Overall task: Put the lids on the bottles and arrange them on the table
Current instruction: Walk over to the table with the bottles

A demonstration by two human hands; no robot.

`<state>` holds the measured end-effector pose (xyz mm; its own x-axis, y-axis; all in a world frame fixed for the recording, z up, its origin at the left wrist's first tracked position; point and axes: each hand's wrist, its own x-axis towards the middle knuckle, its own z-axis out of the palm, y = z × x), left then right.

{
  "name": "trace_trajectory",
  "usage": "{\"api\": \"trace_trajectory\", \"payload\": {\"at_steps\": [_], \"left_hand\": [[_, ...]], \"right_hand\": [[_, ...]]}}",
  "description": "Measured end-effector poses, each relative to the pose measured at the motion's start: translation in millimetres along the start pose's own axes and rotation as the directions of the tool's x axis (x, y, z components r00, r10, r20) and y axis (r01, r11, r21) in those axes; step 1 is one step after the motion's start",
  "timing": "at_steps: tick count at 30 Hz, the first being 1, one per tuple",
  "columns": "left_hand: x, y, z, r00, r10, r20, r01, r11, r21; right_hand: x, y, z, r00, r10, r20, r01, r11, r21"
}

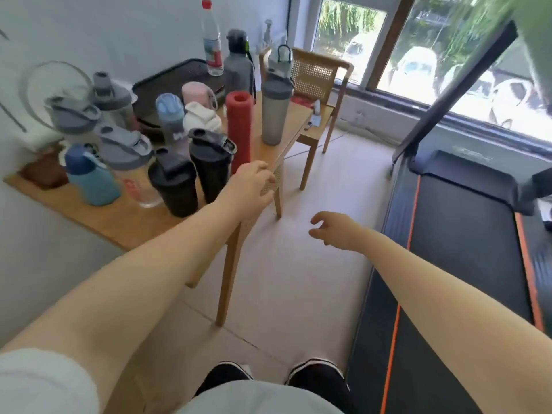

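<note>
Bottles point(176, 180) stand upright, lidded, clustered on the desk point(119, 216). Left hand point(251, 182), loosely curled and empty, hovers just beside the red bottle point(239, 130); right hand point(331, 231), open and empty, hangs well apart from it.

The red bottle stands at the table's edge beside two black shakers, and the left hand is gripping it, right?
Not quite. The head view shows the left hand empty, just in front of the red bottle, not gripping it. The bottle does stand near the table edge beside the two black shakers.
</note>
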<state>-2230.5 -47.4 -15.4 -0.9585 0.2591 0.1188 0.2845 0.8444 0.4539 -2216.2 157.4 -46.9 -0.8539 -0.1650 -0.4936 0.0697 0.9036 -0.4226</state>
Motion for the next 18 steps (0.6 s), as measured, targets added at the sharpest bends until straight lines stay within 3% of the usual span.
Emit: {"api": "trace_trajectory", "payload": {"at_steps": [3, 7, 11, 18], "left_hand": [[74, 6, -8, 0.998, 0.058, -0.004, -0.058, 0.998, 0.011], [173, 12, -6, 0.982, 0.190, -0.013, -0.187, 0.974, 0.127], [268, 23, 3, 0.954, 0.291, -0.075, -0.262, 0.929, 0.263], [425, 30, -43, 0.919, 0.125, -0.375, -0.099, 0.991, 0.087]], "right_hand": [[47, 6, -55, 1.000, 0.005, -0.026, -0.005, 1.000, 0.011], [130, 26, -133, 0.992, 0.025, -0.127, -0.005, 0.988, 0.154], [227, 40, -191, 0.988, -0.048, -0.149, 0.063, 0.993, 0.096], [370, 22, -322, 0.926, -0.309, -0.216, 0.313, 0.950, -0.018]]}}
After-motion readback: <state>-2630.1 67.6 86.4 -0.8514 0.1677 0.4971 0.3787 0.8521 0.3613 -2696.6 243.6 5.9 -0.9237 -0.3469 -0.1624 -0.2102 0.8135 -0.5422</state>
